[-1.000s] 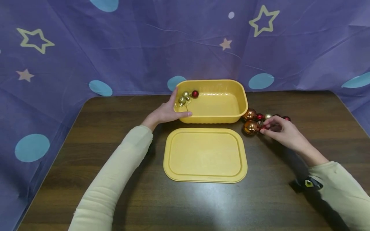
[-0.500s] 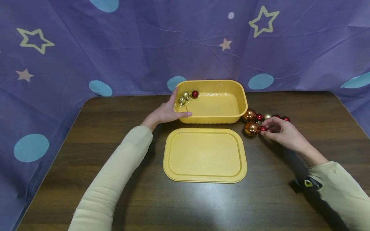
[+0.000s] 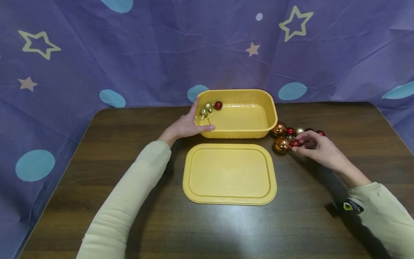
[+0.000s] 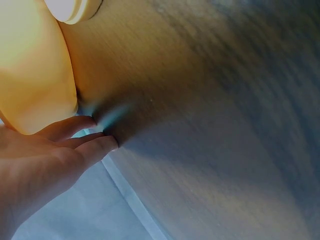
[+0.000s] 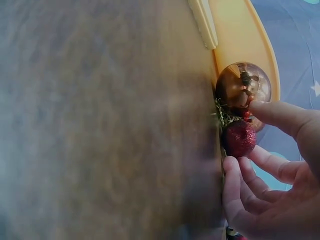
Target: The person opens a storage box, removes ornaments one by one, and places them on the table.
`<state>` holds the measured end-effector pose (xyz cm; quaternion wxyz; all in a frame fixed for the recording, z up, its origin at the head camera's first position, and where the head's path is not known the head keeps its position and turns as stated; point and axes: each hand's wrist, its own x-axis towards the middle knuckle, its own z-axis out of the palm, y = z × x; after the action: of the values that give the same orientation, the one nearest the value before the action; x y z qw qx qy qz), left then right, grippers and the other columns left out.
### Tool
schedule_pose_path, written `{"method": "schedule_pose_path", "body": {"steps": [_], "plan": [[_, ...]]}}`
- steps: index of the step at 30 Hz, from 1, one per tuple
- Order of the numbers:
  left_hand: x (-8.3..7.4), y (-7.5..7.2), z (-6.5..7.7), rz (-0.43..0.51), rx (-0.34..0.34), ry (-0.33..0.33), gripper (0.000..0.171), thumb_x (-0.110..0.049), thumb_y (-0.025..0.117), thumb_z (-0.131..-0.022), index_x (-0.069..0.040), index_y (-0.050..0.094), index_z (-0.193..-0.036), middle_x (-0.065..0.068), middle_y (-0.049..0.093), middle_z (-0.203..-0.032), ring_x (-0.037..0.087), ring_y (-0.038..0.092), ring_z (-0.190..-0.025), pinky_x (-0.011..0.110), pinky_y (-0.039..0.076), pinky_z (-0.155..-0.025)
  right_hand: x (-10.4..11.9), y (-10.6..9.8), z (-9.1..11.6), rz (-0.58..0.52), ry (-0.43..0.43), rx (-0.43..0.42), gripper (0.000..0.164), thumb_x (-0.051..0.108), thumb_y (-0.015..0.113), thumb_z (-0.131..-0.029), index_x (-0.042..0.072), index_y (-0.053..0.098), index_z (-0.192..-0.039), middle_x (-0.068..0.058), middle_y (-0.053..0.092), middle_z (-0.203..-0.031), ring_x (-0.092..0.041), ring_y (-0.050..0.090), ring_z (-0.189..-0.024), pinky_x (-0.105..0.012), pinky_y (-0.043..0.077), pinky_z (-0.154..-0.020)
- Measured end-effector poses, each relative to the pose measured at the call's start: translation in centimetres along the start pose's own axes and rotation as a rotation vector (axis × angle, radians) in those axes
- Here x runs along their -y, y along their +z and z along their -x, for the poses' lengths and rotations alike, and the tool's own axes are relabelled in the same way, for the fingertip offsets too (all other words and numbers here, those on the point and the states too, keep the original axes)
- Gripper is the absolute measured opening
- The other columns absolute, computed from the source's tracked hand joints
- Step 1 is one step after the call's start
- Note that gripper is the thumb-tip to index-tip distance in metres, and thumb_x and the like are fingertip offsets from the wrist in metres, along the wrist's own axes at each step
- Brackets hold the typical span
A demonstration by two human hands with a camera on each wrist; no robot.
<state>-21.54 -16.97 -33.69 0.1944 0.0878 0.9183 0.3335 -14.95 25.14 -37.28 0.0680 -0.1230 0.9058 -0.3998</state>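
My left hand [image 3: 185, 124] spans the near-left corner of a yellow plastic box [image 3: 239, 134]. Its thumb lies straight along the front rim, and in the left wrist view straight fingers [image 4: 95, 149] rest by the outer wall. Two gold baubles [image 3: 204, 112] and a dark red bauble [image 3: 218, 105] lie inside at the left. To the right of the box, my right hand [image 3: 320, 149] holds a glittery red bauble [image 5: 240, 138] between thumb and fingertips, low over the table. A shiny copper bauble [image 3: 282, 144] sits right beside it; green tinsel-like bits show between them in the right wrist view.
A yellow lid [image 3: 229, 174] lies flat in front of the box. Another copper bauble [image 3: 279, 128] stands at the box's right corner, with smaller red baubles [image 3: 320, 133] and a pale gold bauble [image 3: 299, 131] behind my right hand. A purple star-patterned cloth [image 3: 155, 54] hangs behind the wooden table.
My right hand has shifted very slightly, and the red bauble shows more clearly in its fingers. The nearer copper bauble has moved a little right and toward me. The left hand stays put.
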Motion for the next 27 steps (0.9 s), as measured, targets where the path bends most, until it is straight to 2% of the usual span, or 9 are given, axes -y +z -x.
{"method": "schedule_pose_path", "body": {"steps": [4, 11, 18, 23, 27], "plan": [[-0.1, 0.0, 0.1, -0.004, -0.003, 0.001, 0.118, -0.057, 0.07, -0.081, -0.033, -0.022, -0.151, 0.023, 0.021, -0.155, 0.047, 0.035, -0.131, 0.053, 0.03, -0.106, -0.1, -0.2, 0.2, -0.023, -0.019, 0.014, 0.036, 0.016, 0.072, -0.089, -0.003, 0.057, -0.116, -0.019, 0.061, -0.108, -0.001, 0.057, -0.084, -0.015, 0.045, -0.07], [0.0, 0.0, 0.0, -0.009, -0.003, -0.008, 0.117, -0.058, 0.069, -0.081, -0.033, -0.022, -0.151, 0.023, 0.02, -0.155, 0.047, 0.033, -0.132, 0.053, 0.029, -0.107, 0.0, -1.2, 0.4, -0.012, -0.026, -0.018, 0.032, 0.01, 0.069, -0.091, -0.003, 0.057, -0.117, -0.02, 0.06, -0.111, 0.002, 0.056, -0.084, -0.013, 0.044, -0.068], [0.0, -0.1, 0.0, 0.007, 0.004, -0.006, 0.117, -0.057, 0.069, -0.082, -0.033, -0.023, -0.15, 0.021, 0.016, -0.157, 0.046, 0.03, -0.134, 0.053, 0.027, -0.108, 1.3, -1.7, -0.1, -0.039, -0.018, -0.077, 0.026, 0.015, 0.066, -0.093, -0.001, 0.06, -0.113, -0.005, 0.063, -0.1, -0.001, 0.06, -0.082, -0.014, 0.046, -0.067], [-0.1, -0.1, 0.1, 0.002, 0.004, -0.005, 0.117, -0.057, 0.069, -0.082, -0.033, -0.023, -0.15, 0.021, 0.016, -0.157, 0.048, 0.028, -0.135, 0.055, 0.026, -0.108, 2.6, -1.5, -1.0, -0.024, -0.011, -0.079, 0.024, 0.018, 0.064, -0.095, 0.002, 0.063, -0.113, -0.01, 0.065, -0.102, -0.006, 0.06, -0.082, -0.016, 0.046, -0.067], [-0.1, 0.0, 0.1, 0.001, 0.0, 0.002, 0.117, -0.056, 0.07, -0.082, -0.032, -0.022, -0.151, 0.023, 0.02, -0.155, 0.047, 0.034, -0.132, 0.053, 0.03, -0.106, 3.5, -1.5, -2.0, -0.021, -0.041, -0.062, 0.024, 0.016, 0.061, -0.096, 0.002, 0.063, -0.115, -0.014, 0.065, -0.102, -0.008, 0.059, -0.082, -0.017, 0.045, -0.065]]}}
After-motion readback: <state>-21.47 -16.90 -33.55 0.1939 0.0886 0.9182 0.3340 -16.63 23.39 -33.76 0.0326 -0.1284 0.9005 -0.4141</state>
